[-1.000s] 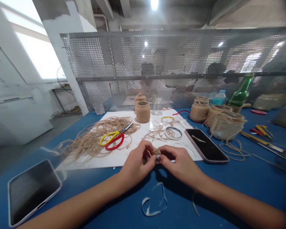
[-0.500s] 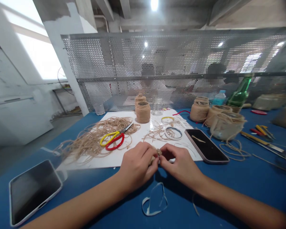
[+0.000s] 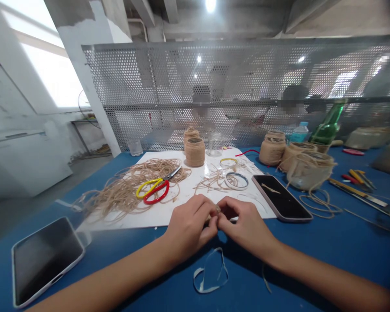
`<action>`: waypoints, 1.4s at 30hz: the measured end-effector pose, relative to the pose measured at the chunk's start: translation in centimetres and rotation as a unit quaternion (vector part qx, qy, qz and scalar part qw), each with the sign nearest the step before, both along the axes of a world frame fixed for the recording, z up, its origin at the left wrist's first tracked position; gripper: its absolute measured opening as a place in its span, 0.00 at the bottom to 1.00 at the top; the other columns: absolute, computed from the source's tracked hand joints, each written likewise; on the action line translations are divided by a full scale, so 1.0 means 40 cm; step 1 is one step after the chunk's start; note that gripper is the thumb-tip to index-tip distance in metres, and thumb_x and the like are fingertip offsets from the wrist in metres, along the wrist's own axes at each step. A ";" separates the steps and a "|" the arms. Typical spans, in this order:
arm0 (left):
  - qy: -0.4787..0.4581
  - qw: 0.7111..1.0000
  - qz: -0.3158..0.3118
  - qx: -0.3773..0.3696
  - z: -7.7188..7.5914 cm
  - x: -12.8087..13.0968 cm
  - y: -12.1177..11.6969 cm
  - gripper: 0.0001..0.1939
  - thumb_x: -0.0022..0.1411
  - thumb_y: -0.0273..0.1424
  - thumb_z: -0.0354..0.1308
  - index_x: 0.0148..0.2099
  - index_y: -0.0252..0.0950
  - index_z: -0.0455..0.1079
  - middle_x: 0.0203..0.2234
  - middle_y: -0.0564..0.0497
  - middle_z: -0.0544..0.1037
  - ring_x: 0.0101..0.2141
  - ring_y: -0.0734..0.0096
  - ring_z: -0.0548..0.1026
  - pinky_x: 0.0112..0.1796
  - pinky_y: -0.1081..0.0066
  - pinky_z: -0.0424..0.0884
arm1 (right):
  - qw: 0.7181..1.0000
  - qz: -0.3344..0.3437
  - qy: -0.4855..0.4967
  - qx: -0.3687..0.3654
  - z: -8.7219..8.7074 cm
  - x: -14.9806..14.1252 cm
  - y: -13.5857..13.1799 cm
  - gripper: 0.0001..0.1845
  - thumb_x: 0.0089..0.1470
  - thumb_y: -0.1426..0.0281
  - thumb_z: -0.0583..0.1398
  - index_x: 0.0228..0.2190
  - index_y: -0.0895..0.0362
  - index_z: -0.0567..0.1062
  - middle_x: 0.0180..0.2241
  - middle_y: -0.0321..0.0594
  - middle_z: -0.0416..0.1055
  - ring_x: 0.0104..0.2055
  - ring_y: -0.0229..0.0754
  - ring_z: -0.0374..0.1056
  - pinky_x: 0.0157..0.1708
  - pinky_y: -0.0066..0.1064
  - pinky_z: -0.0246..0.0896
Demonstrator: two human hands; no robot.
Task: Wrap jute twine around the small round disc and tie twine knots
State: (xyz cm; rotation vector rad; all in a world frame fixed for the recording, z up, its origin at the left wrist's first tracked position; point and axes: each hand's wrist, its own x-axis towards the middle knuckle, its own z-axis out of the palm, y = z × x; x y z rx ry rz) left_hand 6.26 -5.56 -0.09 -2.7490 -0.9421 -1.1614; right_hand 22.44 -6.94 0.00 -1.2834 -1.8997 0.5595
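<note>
My left hand (image 3: 190, 223) and my right hand (image 3: 243, 219) meet at the front edge of a white board (image 3: 139, 222). Their fingertips pinch a small bit of brown twine (image 3: 218, 209), mostly hidden by the fingers. Both hands are closed on it. Scissors (image 3: 159, 186) with one yellow and one red handle lie beyond my left hand, resting on a loose heap of twine (image 3: 117, 195). A curled white strip (image 3: 211, 288) lies on the blue table just below my hands.
A phone (image 3: 281, 198) lies to the right, another phone (image 3: 47, 262) at the left. Twine-wrapped jars (image 3: 195, 152) stand at the back, more at the right beside a green bottle (image 3: 328, 123). Tape rolls (image 3: 236, 181) lie on the board. A perforated metal screen (image 3: 169, 86) closes off the far side.
My fingers have drawn closer together around the twine, so less of it shows. Both hands stay in nearly the same place, and the other things have not moved.
</note>
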 end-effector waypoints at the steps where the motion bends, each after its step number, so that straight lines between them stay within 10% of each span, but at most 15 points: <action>1: -0.002 1.000 -0.003 0.002 -0.001 0.001 0.000 0.03 0.55 0.24 0.51 0.33 0.35 0.64 0.29 0.50 0.69 0.31 0.73 0.68 0.30 0.74 0.65 | 1.000 0.000 0.000 0.000 0.000 0.000 -0.001 0.03 0.45 0.73 0.54 0.24 0.57 0.69 0.21 0.33 0.67 0.23 0.35 0.62 0.24 0.26 0.55; 23: -0.067 0.997 0.018 -0.043 0.010 -0.004 0.005 0.05 0.49 0.21 0.50 0.26 0.36 0.58 0.24 0.53 0.65 0.27 0.74 0.64 0.28 0.74 0.61 | 0.995 0.006 0.086 -0.058 0.010 0.000 0.003 0.03 0.44 0.74 0.53 0.24 0.58 0.68 0.20 0.32 0.65 0.23 0.34 0.60 0.23 0.25 0.55; 34: 0.187 0.944 0.271 -0.001 0.053 -0.100 0.112 0.09 0.55 0.30 0.49 0.23 0.35 0.62 0.21 0.52 0.68 0.24 0.71 0.66 0.22 0.75 0.56 | 0.958 0.068 0.246 -0.132 0.024 0.011 0.017 0.03 0.45 0.73 0.52 0.23 0.58 0.66 0.19 0.32 0.65 0.23 0.35 0.64 0.26 0.27 0.61; 42: 0.193 0.926 0.323 0.018 0.122 -0.187 0.139 0.14 0.56 0.19 0.40 0.40 0.29 0.65 0.34 0.42 0.69 0.33 0.60 0.69 0.26 0.69 0.61 | 0.999 0.027 0.037 0.028 0.013 0.031 0.043 0.06 0.49 0.73 0.54 0.32 0.58 0.68 0.26 0.35 0.67 0.28 0.36 0.65 0.30 0.28 0.60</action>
